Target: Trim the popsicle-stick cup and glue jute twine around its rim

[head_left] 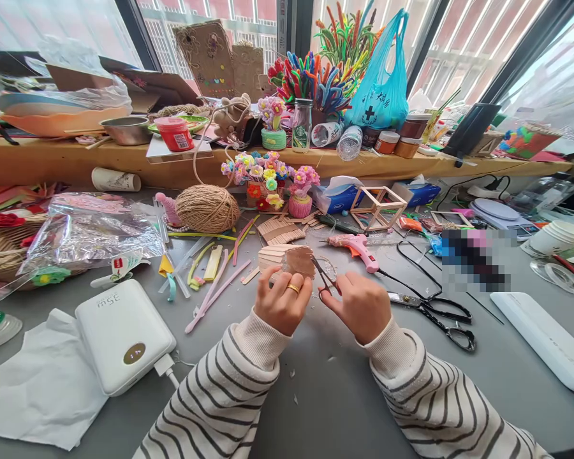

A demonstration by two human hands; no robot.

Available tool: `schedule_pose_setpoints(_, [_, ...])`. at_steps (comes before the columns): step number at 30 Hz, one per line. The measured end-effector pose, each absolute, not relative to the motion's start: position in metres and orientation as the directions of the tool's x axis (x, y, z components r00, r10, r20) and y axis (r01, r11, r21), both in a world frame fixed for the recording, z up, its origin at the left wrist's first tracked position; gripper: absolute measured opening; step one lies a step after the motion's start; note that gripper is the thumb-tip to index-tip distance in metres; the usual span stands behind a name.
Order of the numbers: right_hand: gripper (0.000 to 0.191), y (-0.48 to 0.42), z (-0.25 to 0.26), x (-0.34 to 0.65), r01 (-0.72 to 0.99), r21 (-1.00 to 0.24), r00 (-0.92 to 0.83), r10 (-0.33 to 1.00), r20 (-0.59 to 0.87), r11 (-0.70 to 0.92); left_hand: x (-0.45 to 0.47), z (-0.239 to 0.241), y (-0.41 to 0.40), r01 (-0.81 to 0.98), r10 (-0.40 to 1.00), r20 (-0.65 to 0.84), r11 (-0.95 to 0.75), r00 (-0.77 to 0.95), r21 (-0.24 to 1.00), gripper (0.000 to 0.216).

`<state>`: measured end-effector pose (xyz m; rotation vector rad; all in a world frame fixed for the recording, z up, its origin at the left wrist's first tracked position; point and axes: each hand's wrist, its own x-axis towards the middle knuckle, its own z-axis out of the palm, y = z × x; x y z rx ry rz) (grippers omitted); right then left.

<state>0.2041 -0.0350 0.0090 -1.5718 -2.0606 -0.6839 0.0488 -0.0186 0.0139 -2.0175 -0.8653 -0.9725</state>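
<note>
In the middle of the table, my left hand (283, 299) is closed on a small brown cardboard piece (299, 262) with pale wooden craft sticks (270, 255) beside or on it. My fingers hide its lower edge. From the right, my right hand (363, 305) grips a small pair of scissors (323, 274) by the handles. Their blades lie against the cardboard's right edge; whether they are cutting is too small to tell. Just beyond, a pink hot glue gun (353, 247) rests on the table. More craft sticks (280, 231) lie behind the cardboard.
Black-handled shears (440, 312) lie right of my right hand. A white power bank (124, 338) with a cable sits left. Twine (207, 208), pipe cleaners (215, 296) and a wooden stick cube frame (379, 207) lie farther back. A crowded ledge (172, 167) runs along the window.
</note>
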Motion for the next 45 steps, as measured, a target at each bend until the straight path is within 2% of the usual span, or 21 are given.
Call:
schedule_pose_setpoints(5, [0.028, -0.035, 0.009, 0.205, 0.969, 0.139, -0.246, 0.721, 0.648, 0.206, 0.051, 0.014, -0.018, 0.807, 0.221, 0.852, -0.497, 0.474, -0.319, 0.010])
schedule_pose_setpoints(18, [0.036, -0.032, 0.000, 0.207, 0.943, 0.170, -0.327, 0.693, 0.643, 0.287, 0.051, 0.012, -0.018, 0.794, 0.225, 0.841, -0.513, 0.492, -0.327, 0.010])
schedule_pose_setpoints(29, [0.036, -0.029, -0.006, 0.210, 0.932, 0.074, -0.324, 0.728, 0.604, 0.354, 0.050, 0.011, -0.018, 0.802, 0.230, 0.853, -0.516, 0.469, -0.302, 0.010])
schedule_pose_setpoints(32, [0.035, -0.027, -0.008, 0.211, 0.924, -0.064, -0.277, 0.778, 0.564, 0.376, 0.049, 0.011, -0.018, 0.798, 0.229, 0.855, -0.526, 0.466, -0.294, 0.010])
schedule_pose_setpoints(36, [0.034, -0.024, -0.006, 0.211, 0.844, -0.384, -0.188, 0.877, 0.443, 0.374, 0.047, 0.010, -0.018, 0.796, 0.239, 0.848, -0.529, 0.473, -0.295, 0.010])
schedule_pose_setpoints(38, [0.035, -0.023, -0.003, 0.211, 0.788, -0.505, -0.159, 0.910, 0.383, 0.351, 0.046, 0.011, -0.019, 0.796, 0.243, 0.844, -0.527, 0.478, -0.299, 0.011])
schedule_pose_setpoints(42, [0.035, -0.023, 0.004, 0.209, 0.690, -0.669, -0.122, 0.956, 0.267, 0.275, 0.045, 0.011, -0.019, 0.797, 0.248, 0.842, -0.525, 0.479, -0.299, 0.011])
schedule_pose_setpoints(45, [0.036, -0.024, 0.008, 0.210, 0.602, -0.781, -0.115, 0.986, 0.122, 0.166, 0.044, 0.010, -0.019, 0.802, 0.254, 0.844, -0.520, 0.472, -0.293, 0.013])
